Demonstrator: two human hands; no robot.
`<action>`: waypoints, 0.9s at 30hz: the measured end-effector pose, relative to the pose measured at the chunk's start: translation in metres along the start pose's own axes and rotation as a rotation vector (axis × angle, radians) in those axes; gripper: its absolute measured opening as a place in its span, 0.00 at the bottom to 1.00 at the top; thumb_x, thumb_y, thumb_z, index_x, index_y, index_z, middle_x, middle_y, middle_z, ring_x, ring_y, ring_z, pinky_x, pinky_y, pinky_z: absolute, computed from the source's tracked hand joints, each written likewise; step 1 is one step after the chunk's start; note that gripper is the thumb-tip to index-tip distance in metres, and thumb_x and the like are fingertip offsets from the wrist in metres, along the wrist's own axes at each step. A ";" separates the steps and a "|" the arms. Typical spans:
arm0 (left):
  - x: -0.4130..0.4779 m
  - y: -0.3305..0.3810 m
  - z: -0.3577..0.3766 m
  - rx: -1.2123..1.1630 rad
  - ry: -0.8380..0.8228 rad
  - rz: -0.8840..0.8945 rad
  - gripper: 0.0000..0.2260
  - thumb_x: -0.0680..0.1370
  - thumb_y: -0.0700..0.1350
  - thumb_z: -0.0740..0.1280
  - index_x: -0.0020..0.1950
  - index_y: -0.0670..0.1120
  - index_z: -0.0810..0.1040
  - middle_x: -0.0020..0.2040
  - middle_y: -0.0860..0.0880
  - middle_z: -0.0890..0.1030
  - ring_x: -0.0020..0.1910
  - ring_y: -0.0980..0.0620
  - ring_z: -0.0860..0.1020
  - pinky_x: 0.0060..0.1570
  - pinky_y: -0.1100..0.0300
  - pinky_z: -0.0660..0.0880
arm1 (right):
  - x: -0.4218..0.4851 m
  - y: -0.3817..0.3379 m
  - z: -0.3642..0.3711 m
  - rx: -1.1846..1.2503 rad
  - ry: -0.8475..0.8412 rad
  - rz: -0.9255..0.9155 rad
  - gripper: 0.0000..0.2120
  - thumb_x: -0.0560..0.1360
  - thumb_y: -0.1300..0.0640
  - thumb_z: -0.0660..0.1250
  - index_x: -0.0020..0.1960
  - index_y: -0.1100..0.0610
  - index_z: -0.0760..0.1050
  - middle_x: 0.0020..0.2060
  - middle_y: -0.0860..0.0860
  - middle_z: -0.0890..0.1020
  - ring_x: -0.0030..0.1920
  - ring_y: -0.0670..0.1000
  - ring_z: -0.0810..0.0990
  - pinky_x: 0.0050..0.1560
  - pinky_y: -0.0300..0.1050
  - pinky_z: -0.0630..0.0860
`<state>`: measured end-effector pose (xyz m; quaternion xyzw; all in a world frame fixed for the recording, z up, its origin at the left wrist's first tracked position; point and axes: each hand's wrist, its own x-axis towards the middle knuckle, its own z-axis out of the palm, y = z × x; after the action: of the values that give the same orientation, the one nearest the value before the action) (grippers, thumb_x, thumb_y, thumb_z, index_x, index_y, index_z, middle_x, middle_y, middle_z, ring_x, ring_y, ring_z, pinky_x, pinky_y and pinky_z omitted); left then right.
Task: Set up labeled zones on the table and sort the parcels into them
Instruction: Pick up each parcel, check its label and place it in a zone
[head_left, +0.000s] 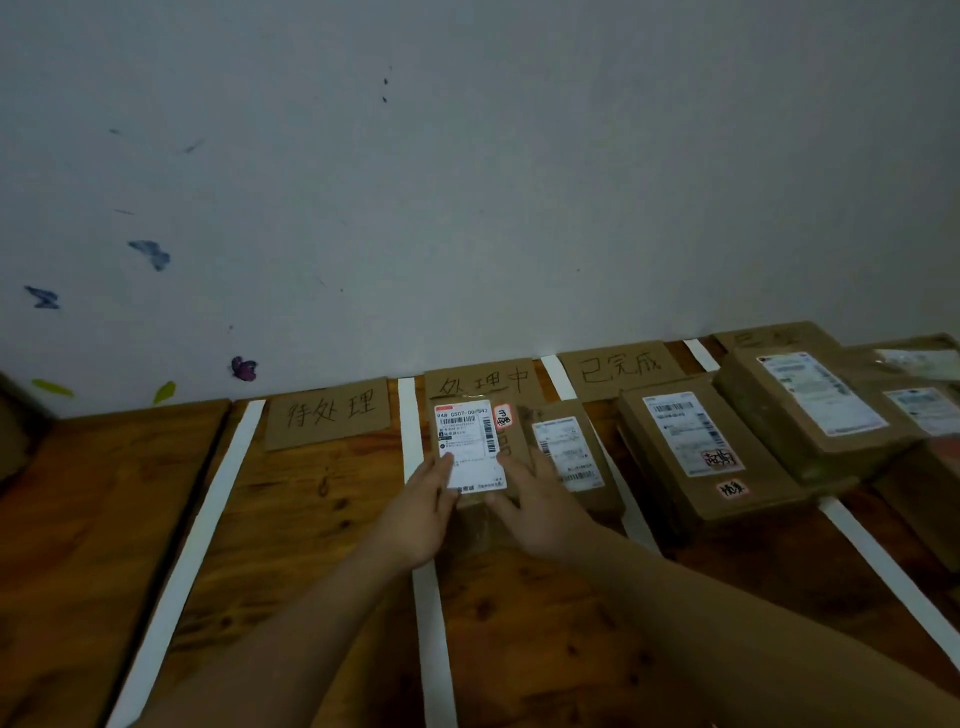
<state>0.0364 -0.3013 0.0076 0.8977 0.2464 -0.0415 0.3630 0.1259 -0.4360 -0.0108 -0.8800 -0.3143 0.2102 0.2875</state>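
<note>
- Fingers (442, 470) of left hand (421, 514) lie near straight and close together, pressed flat on the left edge of the small parcel (470, 441). Right hand (540, 512) mirrors this on the right edge, so the box is sandwiched between both hands. Can't tell if the thumbs hook underneath.
- Parcel location: middle zone of the table (311, 519), between two white tape strips (410, 441), its far end over the lower edge of the cardboard sign 处理中 (480, 382). A second small parcel (569, 452) is just beside it on the right, maybe touching. Can't tell if the held box is resting flat or slightly lifted.
- Handling, my guess: small corrugated box, prob. light and stiff, walls won't cave under a side squeeze. The clear tape over the near end looks glossy, so could be slick. Best hold is the two long sides, as now, palms off the label.
- Looks: brown carton, narrow and oblong. A white shipping label w/ barcodes covers most of the top. A red-edged handwritten sticker (503, 415) sits at the far right corner.
- Judgement: sorting is underway, and bigger parcels (691, 441) sit in the zones to the right.
</note>
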 end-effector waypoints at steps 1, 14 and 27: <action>0.002 0.000 -0.002 0.021 -0.015 -0.006 0.23 0.83 0.48 0.53 0.78 0.51 0.52 0.78 0.51 0.53 0.76 0.50 0.55 0.70 0.58 0.59 | 0.003 0.000 -0.001 0.003 -0.018 0.002 0.27 0.81 0.46 0.59 0.77 0.48 0.56 0.77 0.52 0.53 0.75 0.55 0.58 0.72 0.51 0.60; -0.059 -0.072 -0.142 0.141 0.161 -0.212 0.30 0.80 0.56 0.58 0.78 0.50 0.50 0.79 0.48 0.48 0.77 0.48 0.49 0.73 0.55 0.49 | 0.020 -0.146 -0.011 -0.254 -0.037 -0.233 0.34 0.77 0.34 0.57 0.78 0.48 0.56 0.79 0.52 0.51 0.78 0.57 0.50 0.75 0.58 0.53; -0.279 -0.267 -0.351 0.233 0.408 -0.395 0.31 0.79 0.58 0.59 0.78 0.51 0.50 0.78 0.44 0.48 0.77 0.43 0.46 0.74 0.51 0.47 | -0.022 -0.421 0.146 -0.288 -0.137 -0.468 0.34 0.76 0.34 0.58 0.76 0.52 0.60 0.75 0.56 0.60 0.74 0.59 0.61 0.73 0.54 0.61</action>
<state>-0.3708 -0.0159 0.1671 0.8577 0.4777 0.0419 0.1856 -0.1522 -0.1274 0.1531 -0.7991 -0.5542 0.1504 0.1782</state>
